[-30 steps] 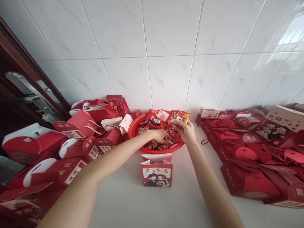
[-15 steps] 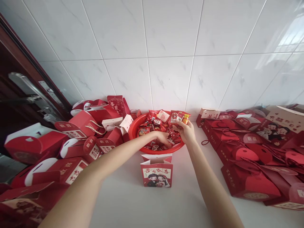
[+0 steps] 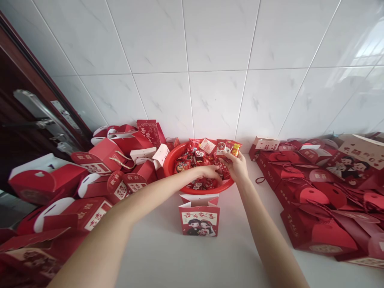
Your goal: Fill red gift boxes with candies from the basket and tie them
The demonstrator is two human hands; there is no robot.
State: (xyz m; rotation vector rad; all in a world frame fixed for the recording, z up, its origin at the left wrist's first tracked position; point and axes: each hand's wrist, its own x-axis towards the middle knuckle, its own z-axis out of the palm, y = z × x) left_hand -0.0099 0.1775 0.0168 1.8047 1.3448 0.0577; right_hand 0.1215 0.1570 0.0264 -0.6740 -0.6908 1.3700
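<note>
A round red basin (image 3: pixel 168 165) full of small wrapped candies (image 3: pixel 198 157) stands against the wall. My left hand (image 3: pixel 211 173) reaches in among the candies at the basin's right side, its fingers bent and partly hidden, so what they grip is unclear. Above the basin's right rim, my right hand (image 3: pixel 237 163) pinches red candy packets (image 3: pixel 223 147), one with a yellow part. Just in front of the basin, an open-topped red gift box (image 3: pixel 199 220) with a cartoon couple on it stands upright on the white table (image 3: pixel 180 260).
Many red gift boxes (image 3: pixel 102 154) crowd the left side, some open. More red boxes (image 3: pixel 321 236) are packed in rows at the right. A tiled wall (image 3: pixel 219 40) rises behind, and a dark door with a metal handle (image 3: pixel 36 108) is at the far left.
My left hand has shifted slightly right within the basin, closer to my right hand. My right hand still holds the packets in nearly the same place.
</note>
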